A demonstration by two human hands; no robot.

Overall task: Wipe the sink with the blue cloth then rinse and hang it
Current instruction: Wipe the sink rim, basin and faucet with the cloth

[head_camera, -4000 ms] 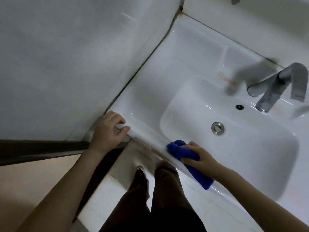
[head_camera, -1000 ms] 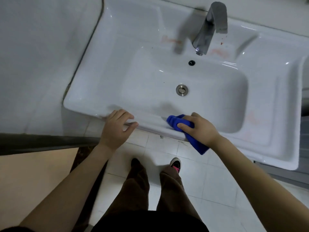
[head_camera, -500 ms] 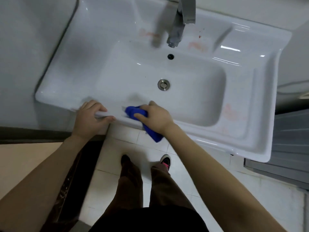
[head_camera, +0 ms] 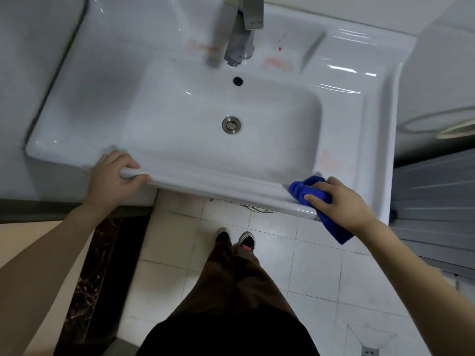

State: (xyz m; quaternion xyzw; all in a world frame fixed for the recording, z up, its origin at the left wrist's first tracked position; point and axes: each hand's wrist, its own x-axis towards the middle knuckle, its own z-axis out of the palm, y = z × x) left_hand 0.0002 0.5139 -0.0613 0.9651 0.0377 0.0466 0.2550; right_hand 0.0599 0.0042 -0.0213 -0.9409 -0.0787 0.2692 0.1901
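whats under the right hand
The blue cloth, bunched on the sink's front rim, its tail hanging below the right hand. The rim beneath the cloth is covered.

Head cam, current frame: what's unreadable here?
Head view only.
Cut off by the top edge: upper faucet, handle unseen.
Covered by the right hand: most of the blue cloth; fold and wetness unclear.
Against the sink rim: palm of the left hand.
Cropped and blurred at the right edge: a round object, unidentifiable.
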